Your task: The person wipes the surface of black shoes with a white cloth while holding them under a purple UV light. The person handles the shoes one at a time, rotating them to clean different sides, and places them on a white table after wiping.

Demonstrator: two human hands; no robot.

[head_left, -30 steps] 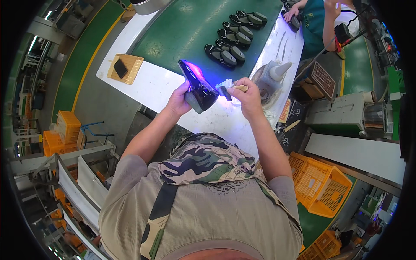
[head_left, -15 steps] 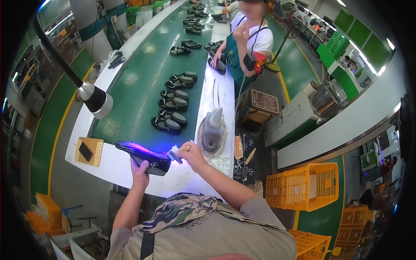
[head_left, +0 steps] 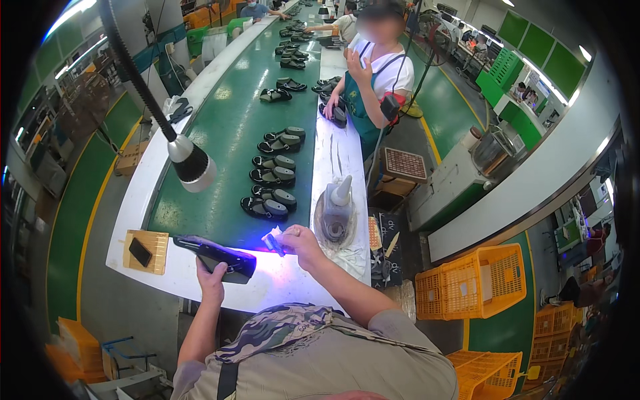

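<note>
The left hand [head_left: 212, 272] gripped a black moulded sandal [head_left: 217, 255] from below, fingers wrapped round its near end, so that the sole lay flat and turned up toward the light. It hung just above the white bench edge [head_left: 143, 207], on the near side of the long green conveyor belt [head_left: 227, 133]. The right hand [head_left: 298, 239] hovered just to the right of the sandal, thumb and fingertips pinched on a small pale brush-like tool [head_left: 273, 241] (its exact kind was too small to tell), the tip angled toward the shoe's right end, apparently to work on that spot. A violet glow fell on the bench between the two hands, most likely lighting the area being worked.

A grey gooseneck lamp [head_left: 192, 163] hung over the belt's near end, left of the rows of finished black sandals [head_left: 270, 200]. Right of the belt stood a grey cone-topped dispenser [head_left: 335, 213] within the right hand's reach. At the belt's near left corner sat a small wooden block with a dark pad [head_left: 145, 252]. Farther along the belt's right side another person in a white shirt and green apron [head_left: 373, 80] stood working.
</note>
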